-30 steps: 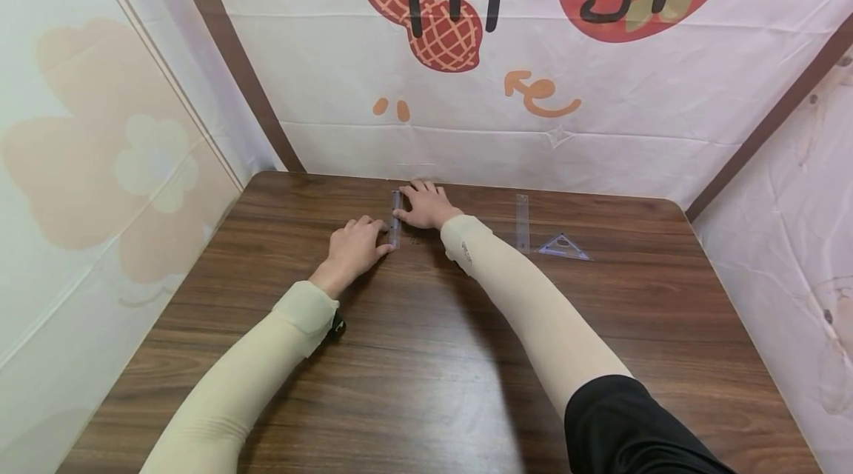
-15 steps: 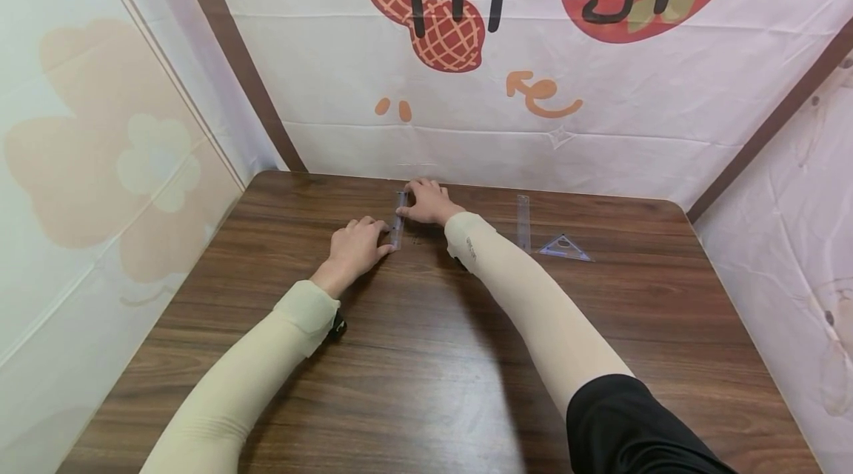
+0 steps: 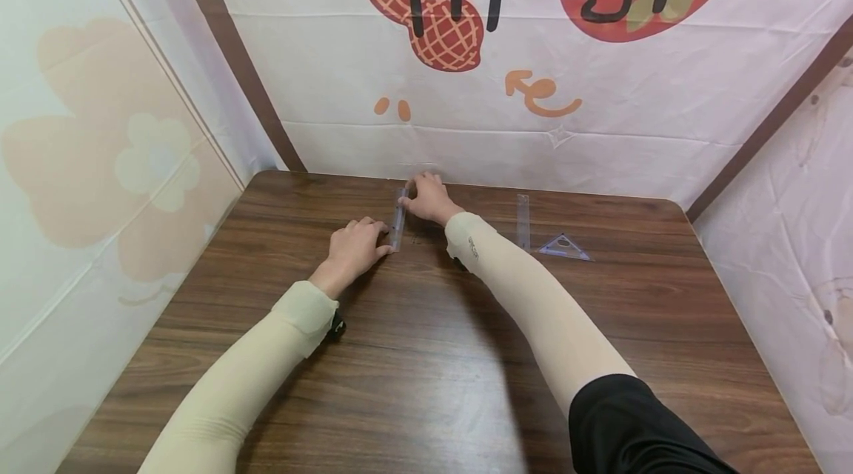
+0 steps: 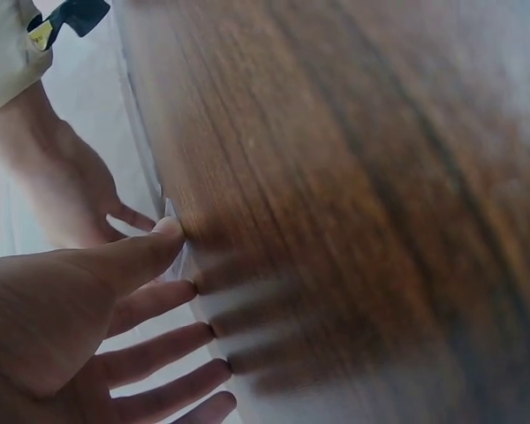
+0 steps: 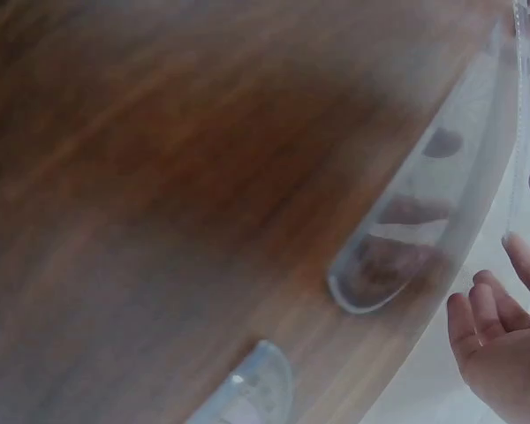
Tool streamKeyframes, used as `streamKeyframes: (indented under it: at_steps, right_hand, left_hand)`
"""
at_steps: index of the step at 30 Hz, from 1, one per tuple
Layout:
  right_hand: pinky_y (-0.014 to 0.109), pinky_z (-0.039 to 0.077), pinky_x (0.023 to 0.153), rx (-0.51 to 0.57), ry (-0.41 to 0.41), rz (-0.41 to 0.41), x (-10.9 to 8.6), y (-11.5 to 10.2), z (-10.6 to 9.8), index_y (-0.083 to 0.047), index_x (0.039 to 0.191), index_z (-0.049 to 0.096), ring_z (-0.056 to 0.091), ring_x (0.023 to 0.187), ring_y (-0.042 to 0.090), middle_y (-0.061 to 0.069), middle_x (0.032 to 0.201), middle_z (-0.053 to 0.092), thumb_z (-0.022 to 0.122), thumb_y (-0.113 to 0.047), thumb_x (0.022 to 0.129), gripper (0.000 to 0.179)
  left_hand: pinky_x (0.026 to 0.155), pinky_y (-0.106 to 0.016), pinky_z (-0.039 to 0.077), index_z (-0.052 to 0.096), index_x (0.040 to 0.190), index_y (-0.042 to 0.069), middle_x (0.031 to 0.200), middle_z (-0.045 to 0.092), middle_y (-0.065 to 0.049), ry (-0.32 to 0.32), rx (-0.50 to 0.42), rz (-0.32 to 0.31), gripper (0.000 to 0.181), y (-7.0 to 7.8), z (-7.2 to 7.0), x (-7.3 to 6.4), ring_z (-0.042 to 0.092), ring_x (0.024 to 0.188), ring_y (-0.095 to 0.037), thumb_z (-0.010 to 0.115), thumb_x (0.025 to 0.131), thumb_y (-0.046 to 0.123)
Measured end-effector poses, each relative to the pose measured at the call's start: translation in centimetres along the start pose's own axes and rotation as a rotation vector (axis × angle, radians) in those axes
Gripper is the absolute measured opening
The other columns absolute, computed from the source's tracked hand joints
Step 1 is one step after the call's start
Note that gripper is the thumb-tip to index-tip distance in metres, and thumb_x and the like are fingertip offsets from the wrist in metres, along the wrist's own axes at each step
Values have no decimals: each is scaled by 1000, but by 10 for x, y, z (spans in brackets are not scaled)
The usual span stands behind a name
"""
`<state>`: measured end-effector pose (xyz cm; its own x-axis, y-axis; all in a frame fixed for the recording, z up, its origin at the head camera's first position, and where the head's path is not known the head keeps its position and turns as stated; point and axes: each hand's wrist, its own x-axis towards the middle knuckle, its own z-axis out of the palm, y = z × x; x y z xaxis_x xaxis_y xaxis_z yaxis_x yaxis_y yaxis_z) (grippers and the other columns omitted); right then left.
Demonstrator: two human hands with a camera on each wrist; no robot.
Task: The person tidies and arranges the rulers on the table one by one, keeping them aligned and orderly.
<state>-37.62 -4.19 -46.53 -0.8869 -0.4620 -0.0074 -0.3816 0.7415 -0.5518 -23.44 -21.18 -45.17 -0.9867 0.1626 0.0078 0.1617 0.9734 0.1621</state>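
A narrow clear ruler [image 3: 399, 218] stands near the back edge of the table, pointing away from me. My left hand [image 3: 355, 246] pinches its near end between thumb and fingers. In the left wrist view, the other left fingers [image 4: 163, 353] spread with their tips by the tabletop. At the far end, my right hand [image 3: 429, 198] holds the ruler with thumb and index finger. The right wrist view shows the ruler's thin edge [image 5: 515, 132] reaching down to the index fingertip, the remaining fingers loosely bent. A clear plastic piece with a rounded end [image 5: 415, 231] lies flat close by.
To the right lie another clear ruler [image 3: 523, 222] and a blue-edged set square [image 3: 563, 247]. Another clear curved piece [image 5: 256, 389] shows low in the right wrist view. A printed cloth [image 3: 320, 67] hangs behind the wooden table [image 3: 413, 355].
The ruler's far end has shifted slightly right, along with my right hand, whose fingers have drawn in around it. My left hand stays nearly in place at the near end.
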Motion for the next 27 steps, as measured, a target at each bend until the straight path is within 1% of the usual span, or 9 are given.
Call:
streamKeyframes:
  at_steps: [2, 4, 10, 13, 19, 22, 27]
  right_hand:
    - [44, 42, 112, 13, 22, -6, -1, -2, -2, -9, 138, 62, 47, 131, 30, 12, 138, 57, 69, -36, 107, 42]
    - [42, 45, 107, 51, 32, -8, -3, -5, -3, -9, 136, 60, 49, 126, 29, 11, 133, 60, 70, -33, 106, 40]
    - [38, 54, 88, 262, 11, 5, -5, -8, 0, -6, 138, 53, 63, 105, 25, 13, 118, 68, 70, -22, 107, 38]
    - [35, 56, 81, 328, 12, 29, -6, -8, 2, -7, 139, 52, 68, 95, 24, 13, 114, 69, 70, -19, 107, 39]
    - [33, 54, 74, 422, 23, 92, -10, -8, 5, -9, 137, 53, 69, 91, 26, 13, 110, 70, 72, -18, 105, 38]
    - [33, 52, 71, 462, 29, 106, -14, -10, 4, -9, 135, 54, 69, 90, 28, 14, 109, 70, 73, -17, 105, 37]
    - [30, 50, 70, 517, 21, 115, -20, -13, 4, -10, 132, 55, 65, 86, 23, 13, 108, 70, 74, -17, 104, 35]
  left_hand:
    - [88, -62, 58, 72, 137, 9, 138, 68, -17, 0, -2, -1, 49, 0, -1, 0, 66, 121, -43, 78, 100, 40]
    - [88, -62, 59, 72, 137, 8, 137, 69, -17, 0, -6, -1, 49, 1, -2, 0, 66, 120, -43, 78, 100, 39]
    - [87, -62, 59, 72, 136, 7, 135, 70, -18, 4, -7, 5, 47, 1, 1, 0, 67, 120, -43, 79, 100, 37]
    - [87, -61, 59, 71, 136, 8, 134, 70, -17, 2, -12, 2, 47, 1, 2, -1, 67, 120, -42, 78, 100, 37]
    - [88, -61, 59, 71, 135, 8, 132, 70, -16, -1, -17, 11, 46, 1, 2, -6, 68, 118, -41, 78, 100, 38]
    - [87, -60, 59, 71, 135, 8, 130, 71, -16, 6, -18, 19, 47, 1, 1, -10, 68, 116, -40, 78, 100, 37]
    - [85, -57, 59, 67, 140, 6, 130, 71, -17, 12, -37, 28, 53, -2, 2, -18, 69, 113, -39, 80, 99, 37]
